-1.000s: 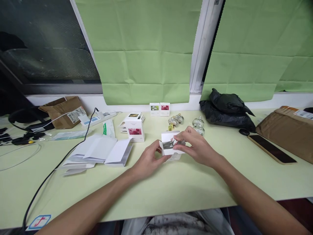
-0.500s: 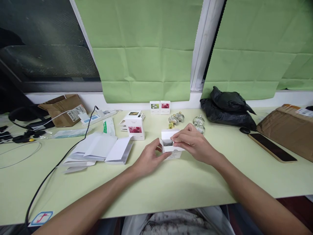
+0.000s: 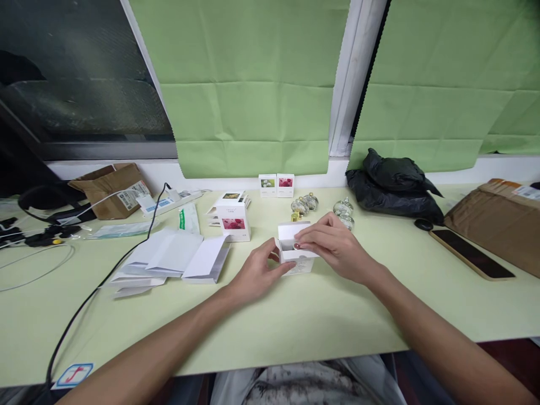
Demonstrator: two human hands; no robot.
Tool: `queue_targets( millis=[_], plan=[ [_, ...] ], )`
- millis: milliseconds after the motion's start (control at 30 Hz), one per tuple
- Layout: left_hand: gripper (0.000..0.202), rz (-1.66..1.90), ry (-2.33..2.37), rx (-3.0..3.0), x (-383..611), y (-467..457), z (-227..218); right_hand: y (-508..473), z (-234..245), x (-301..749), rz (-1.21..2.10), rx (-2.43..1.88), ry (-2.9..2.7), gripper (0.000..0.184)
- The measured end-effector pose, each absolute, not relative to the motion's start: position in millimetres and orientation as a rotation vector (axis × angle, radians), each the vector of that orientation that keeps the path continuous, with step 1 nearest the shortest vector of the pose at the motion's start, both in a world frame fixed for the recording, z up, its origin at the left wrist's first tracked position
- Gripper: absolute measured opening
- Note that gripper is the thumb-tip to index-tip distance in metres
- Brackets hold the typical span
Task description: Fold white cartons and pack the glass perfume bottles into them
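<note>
A small white carton (image 3: 295,248) stands on the pale green table (image 3: 295,320) at the middle, its top flap open. My left hand (image 3: 256,274) grips the carton's left side with thumb and fingers. My right hand (image 3: 333,245) covers its right side, the fingertips pinched at the open top, pressing something inside that I cannot make out. Just behind the carton lie several small glass bottles (image 3: 304,205) with gold caps.
Flat white carton blanks (image 3: 177,256) lie left of my hands, beside a finished pink-label box (image 3: 233,220). Two small boxes (image 3: 276,184) stand at the sill. A black bag (image 3: 392,185), phone (image 3: 470,253) and brown parcel (image 3: 498,220) sit right; black cable (image 3: 105,275) and another parcel (image 3: 108,189) left.
My right fingers have pushed down into the carton's open top; the grey contents seen earlier are now mostly hidden. My left hand has stayed on the carton.
</note>
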State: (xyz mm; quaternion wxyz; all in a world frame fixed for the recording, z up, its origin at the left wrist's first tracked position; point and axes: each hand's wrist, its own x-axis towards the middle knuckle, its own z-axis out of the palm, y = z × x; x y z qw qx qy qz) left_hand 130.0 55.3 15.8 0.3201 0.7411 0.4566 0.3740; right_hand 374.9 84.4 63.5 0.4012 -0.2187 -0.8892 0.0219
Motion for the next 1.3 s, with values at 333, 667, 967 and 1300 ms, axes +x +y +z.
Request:
queue_targets(
  millis=[333,667,967,1300],
  plan=[
    [0.051,1.157,1.107,1.944,119.3,56.0,6.8,85.7,21.6,373.3,0.345,-0.809,-1.722,0.015],
    [0.036,1.344,1.011,2.107,115.1,63.1,2.3,80.8,9.9,356.5,0.546,-0.761,-1.677,0.024],
    [0.042,1.382,1.075,2.061,110.8,70.2,-0.4,82.2,10.1,360.7,0.565,-0.69,-1.814,0.027],
    [0.039,1.371,1.077,2.098,110.4,68.7,0.7,84.7,3.9,358.7,0.45,-0.739,-1.868,0.024]
  ],
)
